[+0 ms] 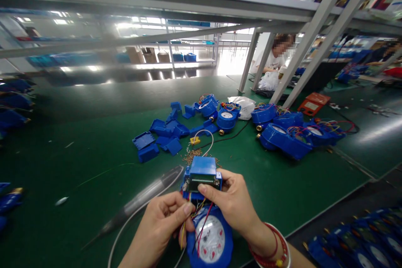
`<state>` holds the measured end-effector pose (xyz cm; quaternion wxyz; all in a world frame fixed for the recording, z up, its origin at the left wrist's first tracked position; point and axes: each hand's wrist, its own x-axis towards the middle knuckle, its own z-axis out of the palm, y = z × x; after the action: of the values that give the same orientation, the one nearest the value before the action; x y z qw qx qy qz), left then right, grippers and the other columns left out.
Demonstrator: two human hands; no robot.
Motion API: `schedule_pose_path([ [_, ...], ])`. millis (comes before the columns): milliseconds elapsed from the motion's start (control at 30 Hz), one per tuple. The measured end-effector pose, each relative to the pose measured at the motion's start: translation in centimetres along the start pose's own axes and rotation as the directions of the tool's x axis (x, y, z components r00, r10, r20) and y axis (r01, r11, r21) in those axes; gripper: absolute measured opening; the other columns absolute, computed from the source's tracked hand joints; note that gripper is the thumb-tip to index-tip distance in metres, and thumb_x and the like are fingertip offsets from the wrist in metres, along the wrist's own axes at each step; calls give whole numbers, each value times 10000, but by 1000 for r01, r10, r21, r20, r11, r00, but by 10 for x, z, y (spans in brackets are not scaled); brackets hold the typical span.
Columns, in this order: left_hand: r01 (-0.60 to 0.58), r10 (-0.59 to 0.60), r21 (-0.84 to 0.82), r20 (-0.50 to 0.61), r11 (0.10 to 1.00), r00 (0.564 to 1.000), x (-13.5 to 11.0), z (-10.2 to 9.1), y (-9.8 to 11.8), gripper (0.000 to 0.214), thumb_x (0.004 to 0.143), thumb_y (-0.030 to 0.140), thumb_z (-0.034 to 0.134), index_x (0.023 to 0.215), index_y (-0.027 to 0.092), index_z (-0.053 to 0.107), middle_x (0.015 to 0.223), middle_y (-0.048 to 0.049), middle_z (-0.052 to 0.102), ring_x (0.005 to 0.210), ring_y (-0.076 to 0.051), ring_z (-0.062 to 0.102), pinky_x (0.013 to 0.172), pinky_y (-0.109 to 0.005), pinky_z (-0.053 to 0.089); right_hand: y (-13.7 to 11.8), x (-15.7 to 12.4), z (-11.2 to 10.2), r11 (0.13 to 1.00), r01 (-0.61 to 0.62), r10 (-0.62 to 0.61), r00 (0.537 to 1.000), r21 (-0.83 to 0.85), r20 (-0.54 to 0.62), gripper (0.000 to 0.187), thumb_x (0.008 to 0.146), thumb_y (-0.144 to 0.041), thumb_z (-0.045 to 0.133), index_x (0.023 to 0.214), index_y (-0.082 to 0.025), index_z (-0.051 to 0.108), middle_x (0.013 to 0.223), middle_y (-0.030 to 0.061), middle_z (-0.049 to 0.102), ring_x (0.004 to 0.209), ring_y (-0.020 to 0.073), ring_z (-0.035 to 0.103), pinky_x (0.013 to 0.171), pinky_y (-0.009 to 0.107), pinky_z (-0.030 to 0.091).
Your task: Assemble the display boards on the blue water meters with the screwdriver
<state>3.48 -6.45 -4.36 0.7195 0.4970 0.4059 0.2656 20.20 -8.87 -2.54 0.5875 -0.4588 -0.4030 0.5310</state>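
Observation:
A blue water meter (210,238) with a round white dial lies in front of me on the green bench. At its far end sits a blue electronics module (203,166) with a circuit board edge facing me. My right hand (230,197) grips this module, the thumb pressed on the board's front. Pinched between the thumb and fingers of my left hand (168,217) are thin coloured wires (183,232) that come from under the board. Red and black wires hang loose over the dial. Left of the meter rests an electric screwdriver (141,197) with a pale cable.
Small brass screws (195,155) lie piled beyond the module, near a yellow block (195,140). Blue plastic covers (169,130) are scattered behind them. More blue meters (285,134) stand to the right, others fill the lower right corner. Metal shelf posts (251,60) rise ahead; a person (271,56) sits beyond.

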Motion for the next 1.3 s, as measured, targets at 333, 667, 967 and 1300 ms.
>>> schedule_pose_path([
  [333,89,-81,-94,89,992,993,3,-1,2,317,759,397,669,649,116,572,510,-46,632,344,-60,494,389,-146,259,2,-1,0,997,28,-29,1000,-71,-10,162,729,-233,716,855,-133,695,812,55,721,725,171,657,661,242,520],
  [667,-20,16,198,21,980,1000,-1,-3,5,321,775,419,643,639,130,608,492,-32,610,436,-121,529,469,-211,417,2,0,0,999,-9,9,1000,41,2,171,704,-225,742,839,-126,705,802,47,724,698,154,654,657,227,517],
  [967,-106,171,534,-73,839,983,-3,-6,12,318,816,450,564,698,167,648,721,-42,657,676,-181,568,600,-245,426,1,1,0,992,-45,36,996,114,79,294,644,-299,799,871,-135,712,814,55,729,736,174,662,704,272,521],
  [1300,-426,710,818,30,388,704,16,-21,30,782,677,339,744,1356,258,365,1251,-100,576,827,-207,637,672,-304,539,-12,10,-7,994,-98,91,986,40,142,355,635,-366,798,883,-127,711,806,49,712,717,170,644,689,293,518],
])
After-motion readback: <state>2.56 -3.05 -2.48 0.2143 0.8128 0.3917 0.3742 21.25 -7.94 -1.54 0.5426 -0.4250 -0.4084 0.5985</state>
